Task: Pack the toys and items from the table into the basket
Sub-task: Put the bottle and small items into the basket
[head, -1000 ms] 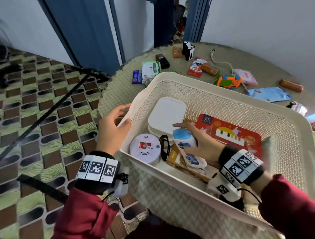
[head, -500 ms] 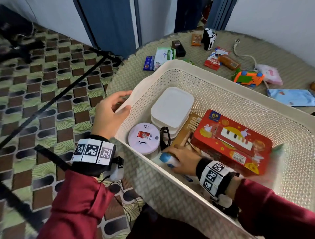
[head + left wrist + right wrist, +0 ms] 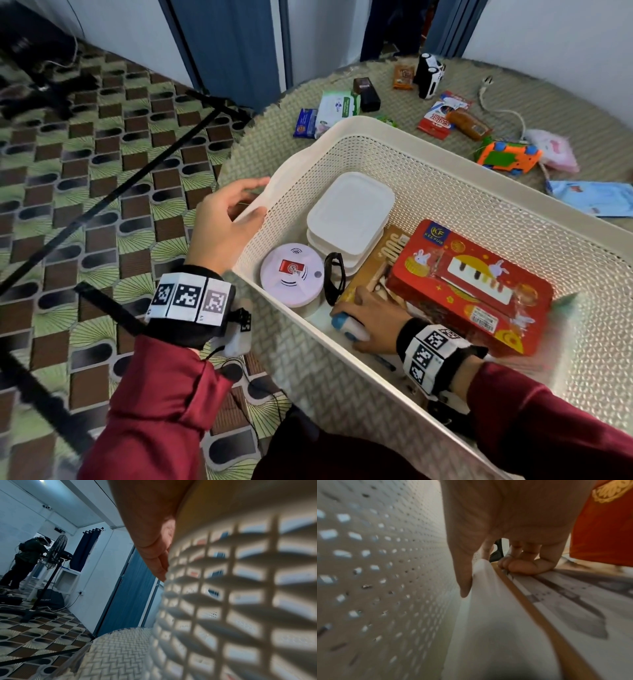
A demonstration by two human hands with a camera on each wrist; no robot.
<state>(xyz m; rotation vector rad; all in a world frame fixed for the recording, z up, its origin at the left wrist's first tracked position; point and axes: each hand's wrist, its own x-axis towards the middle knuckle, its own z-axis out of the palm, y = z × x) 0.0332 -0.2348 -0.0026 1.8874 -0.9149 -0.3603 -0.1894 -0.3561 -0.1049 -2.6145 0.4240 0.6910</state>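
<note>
My left hand: it grips the left corner of the cream mesh basket, thumb inside the rim and fingers curled over the outside.
My right hand: it is down inside the basket near the front wall, with thumb and fingers wrapped round a white bottle with a blue cap that lies on its side at the bottom.
Inside the basket: a round white smoke detector sits at the left, with black glasses just beside it, a stack of white lidded containers behind, a brown box, and a red toy piano box to the right.
On the table: beyond the basket lie an orange and green toy car, a black and white toy car, snack packets, a pink pouch and a blue packet.
</note>
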